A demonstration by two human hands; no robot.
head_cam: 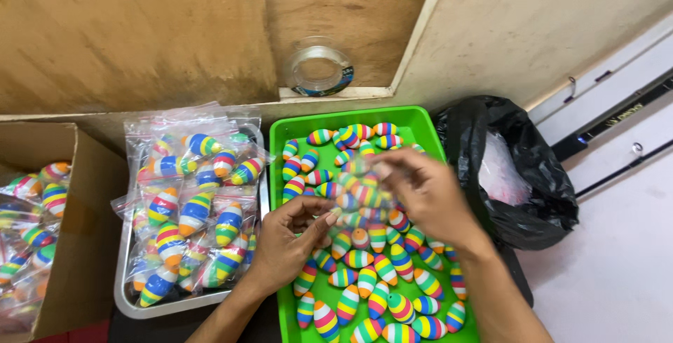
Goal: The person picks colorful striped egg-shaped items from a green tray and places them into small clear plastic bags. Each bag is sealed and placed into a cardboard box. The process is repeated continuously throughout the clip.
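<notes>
**Clear bag of striped toys held over the green tray**

A small clear plastic bag (364, 192) with striped, egg-shaped toys inside is held between both hands above the green tray (420, 122). The right hand (427, 196) is closed on the bag's upper part in a pinching grip; the left hand (287, 241) is seen with fingertips pinching its lower edge. Loose striped toys (378, 287) are spread across the tray beneath. Filled bags (193, 210) are piled in a metal tray (123, 304) to the left, beside a cardboard box (84, 175). The bag is judged light, thin and slippery; it is best taken by its film edges, as the hard toys inside can shift.
</notes>
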